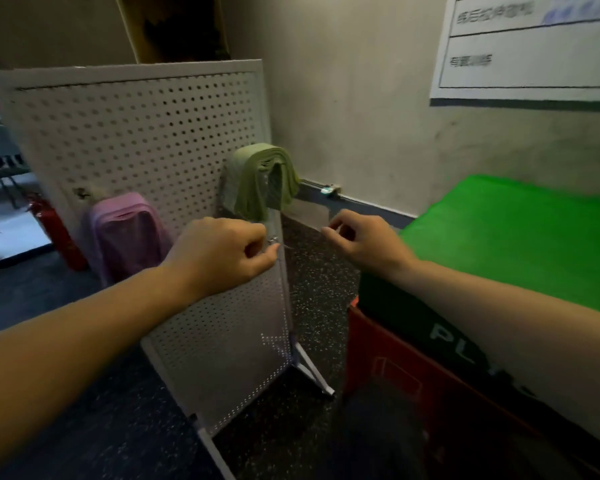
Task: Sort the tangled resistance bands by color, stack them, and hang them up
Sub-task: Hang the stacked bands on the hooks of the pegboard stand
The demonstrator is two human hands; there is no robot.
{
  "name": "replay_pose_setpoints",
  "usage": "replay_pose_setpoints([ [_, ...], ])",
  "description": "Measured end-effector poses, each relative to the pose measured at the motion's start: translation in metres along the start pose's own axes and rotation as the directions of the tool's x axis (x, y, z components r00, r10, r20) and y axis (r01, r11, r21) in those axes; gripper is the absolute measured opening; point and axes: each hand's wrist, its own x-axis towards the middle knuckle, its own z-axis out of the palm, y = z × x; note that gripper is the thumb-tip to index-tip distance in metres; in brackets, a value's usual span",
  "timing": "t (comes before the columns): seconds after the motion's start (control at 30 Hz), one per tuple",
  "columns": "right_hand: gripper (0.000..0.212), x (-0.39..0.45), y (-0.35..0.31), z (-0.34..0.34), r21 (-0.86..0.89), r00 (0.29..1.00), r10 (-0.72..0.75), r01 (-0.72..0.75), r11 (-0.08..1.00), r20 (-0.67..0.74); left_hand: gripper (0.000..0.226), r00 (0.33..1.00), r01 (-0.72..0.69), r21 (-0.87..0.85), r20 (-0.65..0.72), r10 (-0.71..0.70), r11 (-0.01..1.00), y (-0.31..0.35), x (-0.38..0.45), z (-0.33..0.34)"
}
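Dark speckled flooring [319,289] runs under me into the corner of a grey-walled room, with a red and black box [413,368] close on my right and a green mat [520,237] lying over it. Nearest of what matters, my left hand [222,252] is curled at the right edge of the white pegboard [136,133], thumb and forefinger pinching a small metal hook [274,241] that sits against the holes. My right hand [364,242] hangs in the air just to the right of that edge, fingers loosely bent with thumb and forefinger close together; it seems to hold nothing, though I cannot rule out something tiny between the tips. Directly above my left hand, the green bands [264,178] are draped in a stack over a peg near the board's edge, their long loops falling straight down towards my knuckles. Further left and a little lower, the pink bands [125,230] hang in the same way. So the hook lies below the green stack, and my left hand is the one on it; I judge the seating of this hook is the step in hand.
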Motion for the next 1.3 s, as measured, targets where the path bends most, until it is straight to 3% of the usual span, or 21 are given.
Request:
replay_pose_setpoints([
  [0.17, 0.009, -0.056, 0.094, -0.069, -0.084, 0.98, 0.175, -0.183, 0.98, -0.089, 0.036, 0.978, 0.002, -0.177, 0.205, 0.035, 0.984, 0.09, 0.08, 0.071],
  [0.37, 0.018, -0.137, 0.195, -0.159, -0.185, 0.893, 0.414, -0.443, 0.877, -0.175, 0.019, 0.936, -0.095, -0.398, 0.277, 0.218, 0.912, 0.211, 0.164, 0.157],
  [0.53, 0.02, -0.207, 0.254, -0.234, -0.211, 0.744, 0.587, -0.66, 0.721, -0.319, 0.015, 0.861, -0.195, -0.524, 0.314, 0.401, 0.829, 0.311, 0.224, 0.215],
  [0.67, 0.022, -0.256, 0.28, -0.283, -0.158, 0.558, 0.729, -0.824, 0.544, -0.398, 0.015, 0.799, -0.283, -0.644, 0.252, 0.546, 0.711, 0.389, 0.265, 0.243],
  [0.8, 0.028, -0.295, 0.307, -0.302, -0.19, 0.37, 0.873, -0.927, 0.323, -0.319, 0.024, 0.669, -0.37, -0.749, 0.196, 0.717, 0.549, 0.459, 0.294, 0.265],
  [0.93, 0.044, -0.31, 0.326, -0.295, -0.013, 0.213, 0.951, -0.977, 0.215, -0.226, 0.041, 0.58, -0.438, -0.76, 0.17, 0.797, 0.481, 0.516, 0.321, 0.282],
  [1.03, 0.042, -0.309, 0.334, -0.292, -0.003, 0.201, 0.954, -0.979, 0.206, -0.223, 0.057, 0.512, -0.511, -0.729, 0.167, 0.843, 0.455, 0.55, 0.34, 0.292],
  [1.2, 0.026, -0.298, 0.334, -0.287, -0.047, 0.232, 0.967, -0.972, 0.229, -0.108, 0.07, 0.158, -0.849, -0.453, 0.273, 0.949, 0.272, 0.59, 0.371, 0.298],
  [1.3, 0.024, -0.294, 0.335, -0.281, -0.052, 0.207, 0.972, -0.978, 0.203, -0.111, 0.067, 0.043, -0.909, -0.369, 0.38, 0.924, 0.194, 0.604, 0.381, 0.291],
])
